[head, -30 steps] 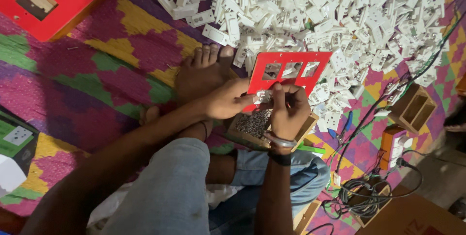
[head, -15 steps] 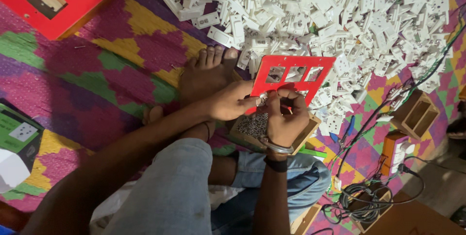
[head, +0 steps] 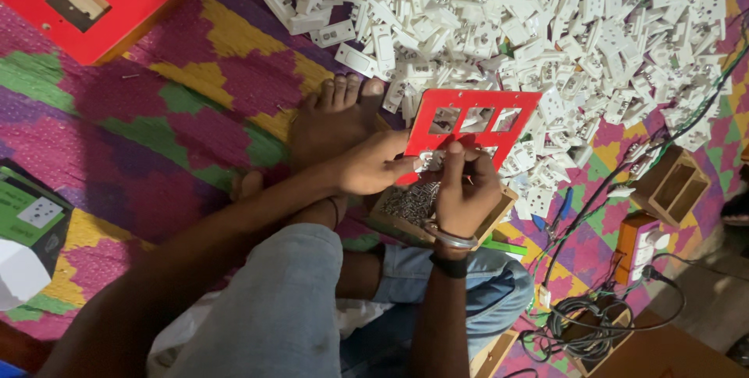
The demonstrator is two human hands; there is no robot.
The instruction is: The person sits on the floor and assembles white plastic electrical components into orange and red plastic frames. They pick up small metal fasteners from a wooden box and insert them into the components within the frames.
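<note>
While we sit on the patterned mat point(head: 195, 105), our left hand point(head: 373, 164) grips the red switch plate point(head: 472, 130) at centre frame, and our right hand point(head: 466, 187) pinches a small white part point(head: 431, 161) against its lower edge, below the white socket pile point(head: 546, 27).

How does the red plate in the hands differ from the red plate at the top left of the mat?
The held red plate is tilted, gripped by the left hand and right hand; the corner red plate lies flat on the mat, untouched. The held plate's cut-outs are open, with white parts showing through; the corner plate's show wood behind them. Both are red with rectangular cut-outs.
</note>
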